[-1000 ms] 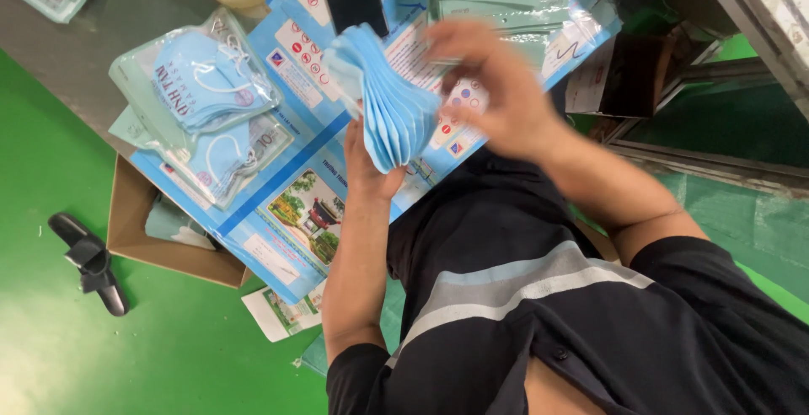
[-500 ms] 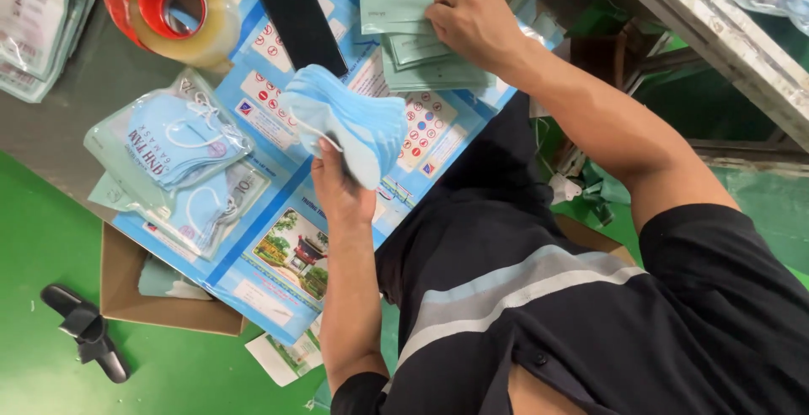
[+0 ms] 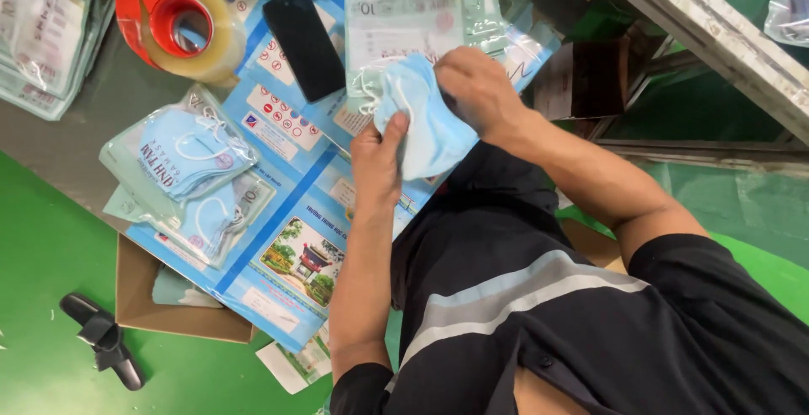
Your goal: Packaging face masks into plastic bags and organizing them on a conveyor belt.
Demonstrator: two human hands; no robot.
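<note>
My left hand [image 3: 377, 162] and my right hand [image 3: 476, 86] both grip a folded stack of blue face masks [image 3: 430, 128] in front of my chest. The stack's upper edge lies against a clear printed bag [image 3: 404, 27], which rests on a pile of similar bags just beyond my hands. My right hand covers the top right of the masks, and my left thumb presses on their lower left side.
Blue printed sheets [image 3: 286, 213] cover the grey table. On them lie filled mask bags [image 3: 181, 158], a black phone [image 3: 305, 44] and a red tape dispenser [image 3: 177, 27]. A cardboard box [image 3: 139, 297] and a black sandal [image 3: 101, 339] sit on the green floor. A pale frame [image 3: 716, 36] runs along the right.
My right hand left the masks, reached to the pile of bags, and has come back onto the stack. My left hand has raised the masks toward the clear bag.
</note>
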